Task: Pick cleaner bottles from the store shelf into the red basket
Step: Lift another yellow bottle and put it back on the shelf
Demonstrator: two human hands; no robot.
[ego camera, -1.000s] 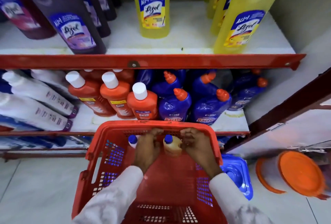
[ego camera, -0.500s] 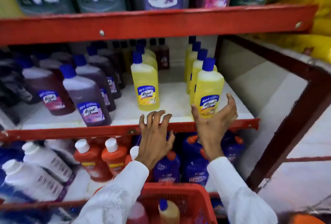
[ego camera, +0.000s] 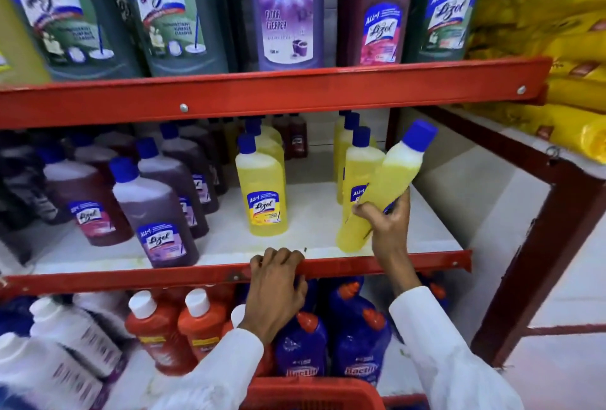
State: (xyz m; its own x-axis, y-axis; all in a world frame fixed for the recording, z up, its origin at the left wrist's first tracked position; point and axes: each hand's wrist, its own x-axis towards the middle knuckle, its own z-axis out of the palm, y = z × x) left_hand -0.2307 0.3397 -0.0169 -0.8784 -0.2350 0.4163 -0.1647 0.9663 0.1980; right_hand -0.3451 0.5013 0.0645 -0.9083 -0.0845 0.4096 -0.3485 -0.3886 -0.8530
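Observation:
My right hand (ego camera: 388, 222) grips a yellow cleaner bottle (ego camera: 390, 180) with a blue cap, tilted to the right above the middle shelf's front right. My left hand (ego camera: 277, 281) rests with curled fingers on the red front rail (ego camera: 131, 276) of that shelf and holds no bottle. Another yellow bottle (ego camera: 262, 191) stands upright at the shelf's middle, and more yellow bottles (ego camera: 355, 160) stand behind the held one. Only the rim of the red basket (ego camera: 311, 393) shows at the bottom edge, below my arms.
Dark purple bottles (ego camera: 157, 216) fill the middle shelf's left. Large bottles (ego camera: 285, 9) line the top shelf. Orange bottles (ego camera: 157, 334), blue bottles (ego camera: 357, 344) and white bottles (ego camera: 75, 340) crowd the lower shelf. A red upright post (ego camera: 531, 265) and yellow bags (ego camera: 570, 108) stand at the right.
Both hands left the basket and rose to the middle shelf. My right hand closed on the front yellow bottle and tilted it off its spot; my left hand settled on the red rail.

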